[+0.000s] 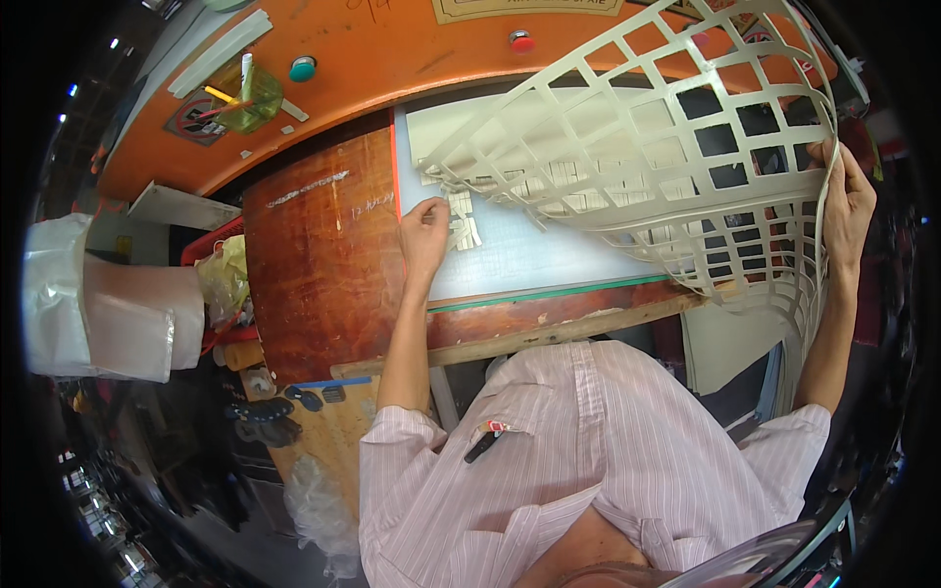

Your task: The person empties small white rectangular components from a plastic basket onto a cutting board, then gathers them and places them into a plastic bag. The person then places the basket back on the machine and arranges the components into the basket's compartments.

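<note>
Your right hand [848,201] gripped the far-right edge of the pale lattice sheet [725,196], its fingers closed around the rim. The sheet stood raised and bent to the left of that hand, a floppy net of square holes, with its lower right part hanging past the front edge of the worktop [323,245]. Its narrow left corner reached down close to your left hand [425,227], just beyond and to the right of it.

Your left hand was narrow, the fingers curled together, at the left side of the white board [569,260]. Small pale pieces [465,233] lay right beside those fingers (whether you pinched one, I could not tell). More of these pieces showed through the holes, lying on the board under the sheet.

The board had a red strip along its left edge and a green one along the front. Behind it stood the orange machine [392,59], with a green button [303,69] and a red button [521,41]; a yellowish pen holder [257,106] sat on its left part.
</note>
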Motion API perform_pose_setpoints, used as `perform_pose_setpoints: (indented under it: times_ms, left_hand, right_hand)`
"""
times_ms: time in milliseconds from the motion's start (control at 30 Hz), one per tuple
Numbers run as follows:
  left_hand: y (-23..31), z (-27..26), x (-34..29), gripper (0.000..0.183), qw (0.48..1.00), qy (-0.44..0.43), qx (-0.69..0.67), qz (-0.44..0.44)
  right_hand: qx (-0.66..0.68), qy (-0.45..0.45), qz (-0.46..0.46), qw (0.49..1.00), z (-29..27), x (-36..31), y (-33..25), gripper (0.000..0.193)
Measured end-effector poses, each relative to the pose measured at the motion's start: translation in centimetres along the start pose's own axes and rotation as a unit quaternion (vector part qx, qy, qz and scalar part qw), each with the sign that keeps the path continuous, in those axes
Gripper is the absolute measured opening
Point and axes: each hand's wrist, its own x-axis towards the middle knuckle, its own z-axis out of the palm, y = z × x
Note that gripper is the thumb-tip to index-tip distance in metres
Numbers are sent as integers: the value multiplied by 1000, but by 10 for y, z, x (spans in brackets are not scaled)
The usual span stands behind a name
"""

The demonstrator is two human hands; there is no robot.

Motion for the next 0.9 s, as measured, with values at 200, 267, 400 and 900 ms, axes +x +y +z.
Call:
perform_pose_setpoints:
  times_ms: [200,267,400,900]
  left_hand:
    - [13,23,7,42,955,138,221,142]
    - [13,31,13,38,959,130,198,156]
    - [7,35,18,29,963,116,202,136]
    - [32,60,-51,53,916,59,224,328]
  right_hand:
    - [6,-16,7,1000,0,-2,-2,33]
    - [18,-18,29,999,-1,-4,-6,32]
    - [16,-6,-1,1000,-1,-7,-11,33]
    - [21,-11,19,1000,0,-6,-18,35]
